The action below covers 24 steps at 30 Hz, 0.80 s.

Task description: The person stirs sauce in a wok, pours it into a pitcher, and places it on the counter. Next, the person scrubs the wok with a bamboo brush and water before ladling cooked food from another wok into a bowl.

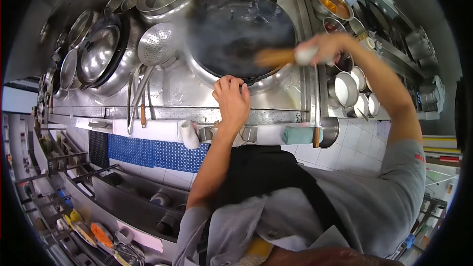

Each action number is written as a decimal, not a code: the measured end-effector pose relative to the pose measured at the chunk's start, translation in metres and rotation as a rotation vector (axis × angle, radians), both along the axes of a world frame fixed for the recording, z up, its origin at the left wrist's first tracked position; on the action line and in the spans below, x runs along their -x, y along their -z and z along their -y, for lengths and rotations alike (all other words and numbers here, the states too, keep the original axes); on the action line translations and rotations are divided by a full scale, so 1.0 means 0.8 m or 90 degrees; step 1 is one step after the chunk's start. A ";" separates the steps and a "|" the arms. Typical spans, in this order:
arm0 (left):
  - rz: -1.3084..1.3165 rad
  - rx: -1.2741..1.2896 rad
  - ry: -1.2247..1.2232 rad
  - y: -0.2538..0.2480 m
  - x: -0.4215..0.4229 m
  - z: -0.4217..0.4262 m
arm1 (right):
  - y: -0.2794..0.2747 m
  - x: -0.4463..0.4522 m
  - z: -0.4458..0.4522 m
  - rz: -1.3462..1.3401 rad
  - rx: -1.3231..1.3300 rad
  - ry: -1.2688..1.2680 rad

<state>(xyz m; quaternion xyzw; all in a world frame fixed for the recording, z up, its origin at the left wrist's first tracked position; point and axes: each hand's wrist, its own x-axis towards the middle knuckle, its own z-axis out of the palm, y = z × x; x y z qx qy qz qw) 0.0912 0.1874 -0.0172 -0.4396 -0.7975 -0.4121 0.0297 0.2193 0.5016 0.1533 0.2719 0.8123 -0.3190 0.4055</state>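
A large dark wok (pixel 236 24) sits on the steel stove, with steam or smoke over it. My left hand (pixel 232 99) is closed on the wok's near rim, at its small handle. Over the wok's right side, my right hand (pixel 327 49) is closed round the pale end of a wooden brush-like tool (pixel 276 58), blurred by motion. The tool's head hangs over the near right part of the wok; whether it touches the metal cannot be made out. Left of the wok lies a perforated skimmer (pixel 156 44).
Stacked pots and a domed lid (pixel 100 53) stand at the left. Bowls and a container of white powder (pixel 346 88) line the right shelf. A ladle handle (pixel 316 108) runs along the stove's right side. Folded towels (pixel 143 128) hang along the front edge.
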 end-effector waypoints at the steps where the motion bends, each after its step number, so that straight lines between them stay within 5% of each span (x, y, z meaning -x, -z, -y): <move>1: -0.007 0.015 -0.003 -0.003 -0.003 -0.005 | -0.011 0.003 -0.049 -0.021 -0.207 -0.036; 3: -0.016 0.132 0.023 -0.001 -0.007 -0.028 | 0.037 0.048 -0.153 -0.256 -0.691 -0.107; 5: -0.010 0.282 0.048 0.021 -0.011 -0.040 | 0.126 0.109 -0.151 -0.392 -0.834 0.086; 7: -0.021 0.266 0.066 0.030 -0.008 -0.041 | 0.201 0.136 -0.061 -0.369 -0.645 -0.038; 8: -0.032 0.259 0.082 0.036 -0.003 -0.040 | 0.182 0.139 0.002 -0.195 -0.506 -0.156; 9: -0.043 0.253 0.093 0.041 0.003 -0.038 | 0.187 0.124 0.048 -0.289 -0.288 -0.129; 10: -0.039 0.253 0.102 0.045 0.006 -0.036 | 0.229 0.106 0.047 -0.526 -0.200 -0.285; 11: -0.036 0.251 0.099 0.047 0.009 -0.040 | 0.137 0.093 0.088 -0.281 0.103 -0.038; 12: -0.038 0.253 0.102 0.051 0.011 -0.044 | 0.182 0.074 0.043 -0.506 0.021 -0.188; 13: -0.036 0.262 0.103 0.059 0.011 -0.042 | 0.087 0.082 0.062 -0.211 -0.032 0.042; 14: -0.032 0.258 0.095 0.056 0.009 -0.039 | 0.210 0.073 -0.059 -0.469 -0.049 -0.013; 15: -0.029 0.249 0.092 0.050 0.009 -0.037 | 0.173 0.083 -0.043 -0.377 -0.346 0.105; 16: -0.010 0.244 0.092 0.040 0.009 -0.034 | 0.209 0.098 -0.038 -0.304 -0.415 -0.027; 19: 0.011 0.242 0.086 0.039 0.012 -0.034 | 0.258 0.159 -0.025 -0.569 -0.184 -0.233; 20: 0.016 0.241 0.087 0.042 0.010 -0.038 | 0.302 0.196 -0.068 -0.668 -0.322 -0.159; 21: 0.003 0.252 0.077 0.045 0.004 -0.037 | 0.226 0.221 -0.013 -0.461 -0.394 0.064; 22: -0.012 0.263 0.084 0.044 0.009 -0.033 | 0.228 0.231 0.019 -0.474 -0.388 0.166; 24: -0.003 0.176 0.093 0.049 0.009 -0.037 | 0.240 0.211 0.073 -0.476 -0.198 0.072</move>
